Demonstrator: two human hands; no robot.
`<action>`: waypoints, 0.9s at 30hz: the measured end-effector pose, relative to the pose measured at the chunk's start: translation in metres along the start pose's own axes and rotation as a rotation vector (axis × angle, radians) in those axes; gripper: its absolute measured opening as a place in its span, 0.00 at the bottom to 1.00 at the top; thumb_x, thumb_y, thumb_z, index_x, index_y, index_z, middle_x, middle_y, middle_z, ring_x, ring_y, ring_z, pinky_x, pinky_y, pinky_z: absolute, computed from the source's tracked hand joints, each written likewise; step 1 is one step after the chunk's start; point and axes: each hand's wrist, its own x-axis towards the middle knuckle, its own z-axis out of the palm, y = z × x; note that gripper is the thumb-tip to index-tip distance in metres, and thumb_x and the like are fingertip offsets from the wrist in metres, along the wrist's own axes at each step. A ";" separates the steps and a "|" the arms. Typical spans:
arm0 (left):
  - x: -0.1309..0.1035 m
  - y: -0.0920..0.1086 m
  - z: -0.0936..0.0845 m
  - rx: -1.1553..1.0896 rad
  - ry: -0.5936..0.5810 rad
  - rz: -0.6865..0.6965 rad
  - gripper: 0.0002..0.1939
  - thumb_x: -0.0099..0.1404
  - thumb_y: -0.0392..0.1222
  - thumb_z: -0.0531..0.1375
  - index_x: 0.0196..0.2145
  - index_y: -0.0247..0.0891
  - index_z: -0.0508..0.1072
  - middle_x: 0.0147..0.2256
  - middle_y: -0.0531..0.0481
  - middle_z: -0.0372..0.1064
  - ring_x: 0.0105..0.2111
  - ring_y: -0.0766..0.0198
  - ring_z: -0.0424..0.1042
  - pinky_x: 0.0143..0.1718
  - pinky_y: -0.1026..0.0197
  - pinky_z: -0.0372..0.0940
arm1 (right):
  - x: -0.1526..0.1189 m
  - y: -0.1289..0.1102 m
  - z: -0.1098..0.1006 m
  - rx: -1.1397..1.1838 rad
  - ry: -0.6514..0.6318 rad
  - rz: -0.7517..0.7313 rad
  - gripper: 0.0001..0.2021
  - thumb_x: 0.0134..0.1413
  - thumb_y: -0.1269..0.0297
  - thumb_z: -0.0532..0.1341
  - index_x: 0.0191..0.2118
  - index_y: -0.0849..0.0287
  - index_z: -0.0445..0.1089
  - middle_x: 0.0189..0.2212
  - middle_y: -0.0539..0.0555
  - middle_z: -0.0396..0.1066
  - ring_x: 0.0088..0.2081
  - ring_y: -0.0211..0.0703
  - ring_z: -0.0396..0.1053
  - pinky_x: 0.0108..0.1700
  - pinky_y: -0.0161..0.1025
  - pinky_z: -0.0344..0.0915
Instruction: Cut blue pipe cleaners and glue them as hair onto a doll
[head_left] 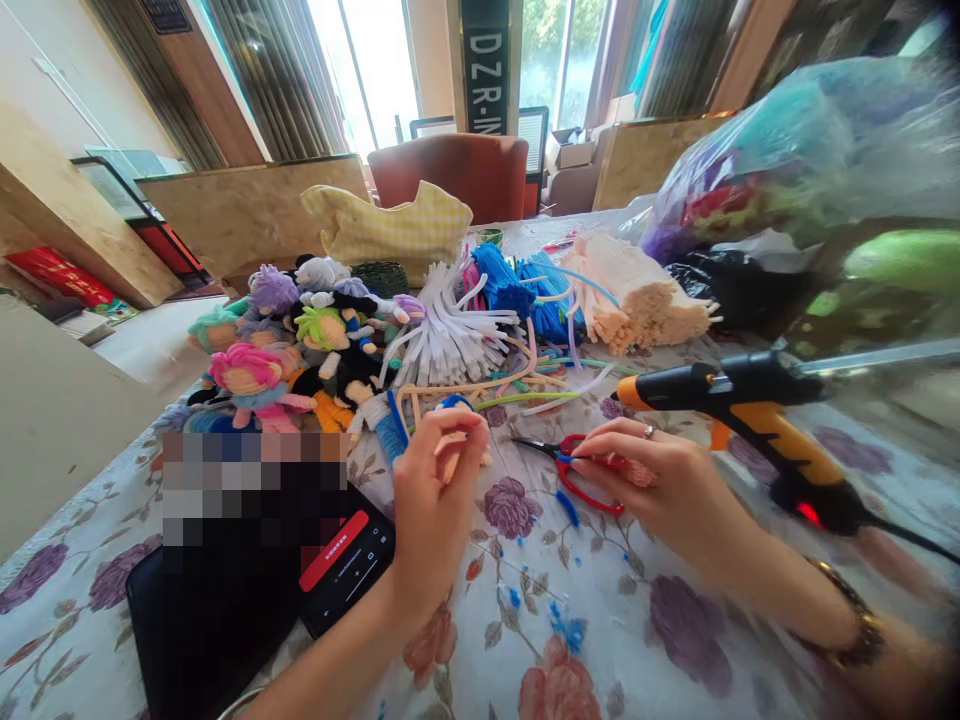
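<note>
Left fingers (441, 424) pinch a beige piece (448, 462), right fingers (611, 443) something blue (565, 459) over scissors (540, 446), glue gun (739, 392) near.

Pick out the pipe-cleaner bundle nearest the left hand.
The white bundle, its ends fanned out just beyond the left hand; the blue bundles and the cream bundle lie farther off, to its right.

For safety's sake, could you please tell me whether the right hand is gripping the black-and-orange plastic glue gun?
No, the right hand is at the red-handled scissors, apart from the glue gun.
</note>
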 end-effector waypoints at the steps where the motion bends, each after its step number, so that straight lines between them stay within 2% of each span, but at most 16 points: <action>1: 0.003 -0.001 -0.001 0.025 0.065 0.004 0.03 0.64 0.41 0.60 0.36 0.41 0.70 0.36 0.52 0.70 0.34 0.66 0.71 0.36 0.62 0.69 | 0.001 0.004 0.000 -0.038 -0.006 -0.008 0.06 0.56 0.71 0.63 0.31 0.56 0.76 0.32 0.51 0.76 0.30 0.40 0.73 0.33 0.35 0.69; 3: 0.009 -0.004 -0.004 0.138 0.156 0.039 0.05 0.63 0.40 0.61 0.37 0.41 0.70 0.41 0.50 0.69 0.38 0.64 0.71 0.42 0.58 0.69 | 0.002 0.009 -0.001 -0.109 0.003 -0.018 0.06 0.56 0.72 0.63 0.31 0.58 0.76 0.33 0.53 0.76 0.31 0.41 0.73 0.35 0.37 0.69; 5: 0.017 -0.010 -0.007 0.327 0.173 0.083 0.11 0.61 0.38 0.62 0.42 0.41 0.70 0.46 0.47 0.68 0.45 0.59 0.69 0.51 0.51 0.65 | 0.002 0.011 -0.002 -0.183 -0.001 -0.019 0.06 0.57 0.71 0.62 0.32 0.57 0.77 0.34 0.54 0.76 0.33 0.43 0.73 0.35 0.38 0.68; 9: 0.028 -0.024 -0.011 0.547 0.092 0.065 0.25 0.54 0.36 0.66 0.50 0.39 0.68 0.50 0.41 0.67 0.54 0.47 0.63 0.57 0.42 0.58 | 0.001 0.012 -0.005 -0.314 -0.086 0.000 0.08 0.60 0.69 0.59 0.35 0.56 0.77 0.35 0.55 0.76 0.34 0.46 0.73 0.35 0.41 0.68; 12: 0.033 -0.032 -0.010 0.642 0.010 0.004 0.28 0.54 0.36 0.66 0.52 0.35 0.67 0.50 0.37 0.68 0.54 0.43 0.64 0.56 0.40 0.57 | 0.000 0.014 -0.004 -0.359 -0.105 0.010 0.08 0.60 0.68 0.60 0.36 0.56 0.77 0.36 0.56 0.76 0.34 0.49 0.73 0.34 0.43 0.68; 14: 0.035 -0.036 -0.010 0.679 -0.005 0.002 0.29 0.52 0.34 0.66 0.53 0.33 0.67 0.50 0.35 0.69 0.54 0.41 0.64 0.55 0.39 0.58 | 0.000 0.017 -0.003 -0.387 -0.122 0.004 0.08 0.60 0.68 0.60 0.37 0.55 0.77 0.35 0.56 0.76 0.34 0.49 0.73 0.34 0.43 0.68; 19: 0.037 -0.043 -0.010 0.596 -0.006 0.030 0.27 0.52 0.28 0.62 0.51 0.36 0.70 0.47 0.38 0.71 0.53 0.42 0.65 0.57 0.39 0.57 | 0.001 0.021 -0.006 -0.396 -0.150 -0.006 0.08 0.60 0.65 0.59 0.39 0.54 0.77 0.34 0.55 0.76 0.34 0.49 0.74 0.35 0.42 0.69; 23: 0.039 -0.035 -0.013 0.542 -0.026 0.019 0.26 0.54 0.30 0.62 0.52 0.35 0.69 0.49 0.39 0.70 0.53 0.47 0.68 0.56 0.43 0.60 | 0.002 0.017 -0.022 -0.534 -0.117 0.012 0.10 0.61 0.62 0.58 0.37 0.58 0.77 0.32 0.58 0.77 0.33 0.52 0.75 0.32 0.43 0.67; 25: 0.040 -0.026 -0.014 0.420 -0.061 -0.005 0.26 0.55 0.33 0.62 0.53 0.36 0.68 0.49 0.40 0.70 0.50 0.51 0.70 0.54 0.47 0.63 | 0.001 0.019 -0.036 -0.589 -0.124 0.067 0.13 0.61 0.59 0.58 0.31 0.58 0.77 0.24 0.55 0.76 0.27 0.50 0.74 0.28 0.41 0.65; 27: 0.040 -0.014 -0.015 0.233 -0.117 -0.040 0.27 0.56 0.36 0.63 0.54 0.39 0.67 0.47 0.44 0.72 0.47 0.55 0.72 0.50 0.52 0.67 | -0.002 0.027 -0.054 -0.598 -0.104 0.107 0.22 0.61 0.52 0.56 0.20 0.56 0.73 0.13 0.51 0.69 0.19 0.47 0.70 0.22 0.39 0.59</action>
